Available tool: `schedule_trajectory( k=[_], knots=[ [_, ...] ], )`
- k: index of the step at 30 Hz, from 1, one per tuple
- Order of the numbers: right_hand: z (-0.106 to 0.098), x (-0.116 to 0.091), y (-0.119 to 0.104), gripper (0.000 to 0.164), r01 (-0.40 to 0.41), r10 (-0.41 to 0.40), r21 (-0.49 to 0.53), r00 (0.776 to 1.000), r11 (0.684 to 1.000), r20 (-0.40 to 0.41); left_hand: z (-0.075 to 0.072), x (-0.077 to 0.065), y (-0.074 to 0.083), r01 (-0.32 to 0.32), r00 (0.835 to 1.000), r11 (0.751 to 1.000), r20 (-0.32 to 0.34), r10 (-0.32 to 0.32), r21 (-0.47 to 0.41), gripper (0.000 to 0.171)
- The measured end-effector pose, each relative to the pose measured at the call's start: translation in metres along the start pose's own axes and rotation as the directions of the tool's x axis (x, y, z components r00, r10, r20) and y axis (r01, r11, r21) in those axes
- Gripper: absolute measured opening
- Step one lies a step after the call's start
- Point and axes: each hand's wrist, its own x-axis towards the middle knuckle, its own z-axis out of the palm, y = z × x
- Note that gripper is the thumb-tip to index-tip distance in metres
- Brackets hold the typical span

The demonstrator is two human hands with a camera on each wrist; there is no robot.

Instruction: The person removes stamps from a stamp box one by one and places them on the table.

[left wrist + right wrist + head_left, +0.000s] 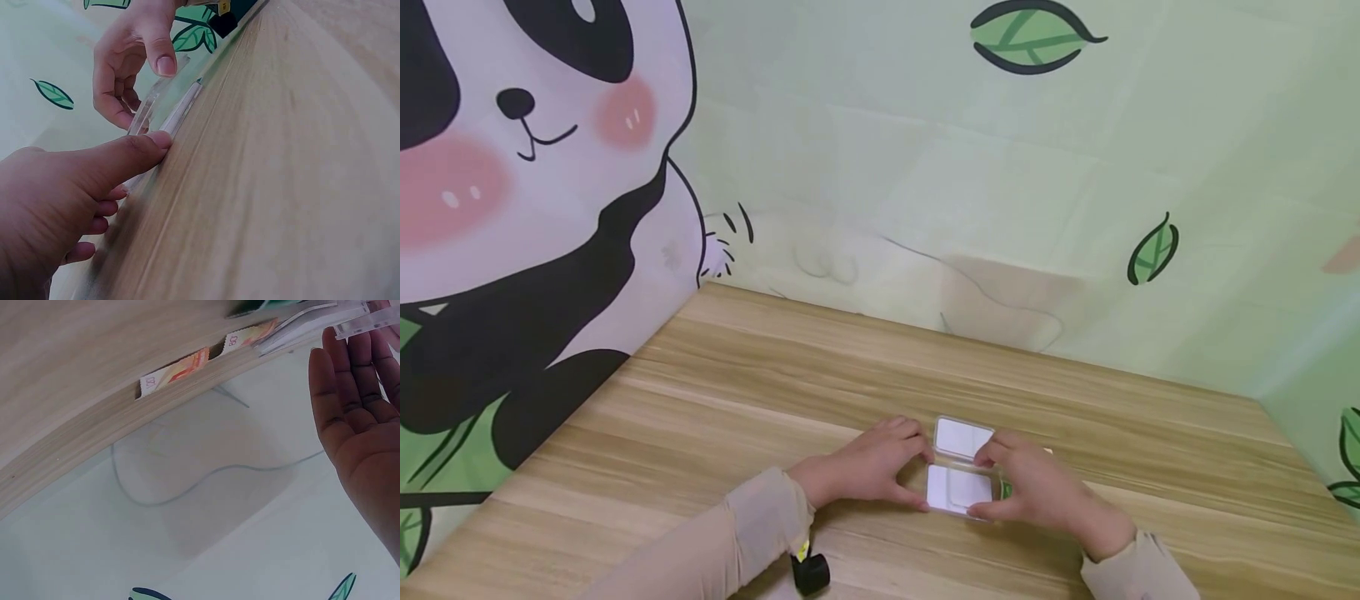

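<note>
A shallow clear plastic case (pixel 951 498) with white inside lies opened out on the table, its two halves one behind the other. My left hand (pixel 880 462) grips its left end; in the left wrist view the thumb (pixel 153 142) presses the edge of the white part. My right hand (pixel 1041 483) is at the right end, thumb on the near half and fingers at the far half. In the left wrist view the clear lid (pixel 150 103) stands tilted above the white part, by the right hand (pixel 128 65). The right fingertips touch clear plastic (pixel 362 324) in the right wrist view.
A small green item (pixel 1006 489) lies beside the case, partly behind the right hand. Orange-and-white paper pieces with toothed edges (pixel 178 372) lie near the table's far edge. A black object with a yellow part (pixel 811 573) sits by the left sleeve. A printed wall cloth (pixel 865 167) stands behind the table.
</note>
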Motion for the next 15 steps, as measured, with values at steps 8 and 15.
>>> schedule_trajectory(
  k=[8, 15],
  knots=[
    [0.0029, 0.003, -0.0015, 0.048, 0.002, -0.002, -0.006, 1.0, 1.0, 0.007, 0.001, 0.0001, -0.0002, 0.003, 1.0, 1.0, 0.002, -0.003, 0.002, 0.052],
    [0.0042, 0.0045, -0.0031, 0.048, 0.013, -0.013, -0.015, 1.0, 1.0, -0.011, 0.0004, 0.0001, -0.0004, 0.001, 1.0, 1.0, 0.002, -0.001, 0.001, 0.052]
  ],
)
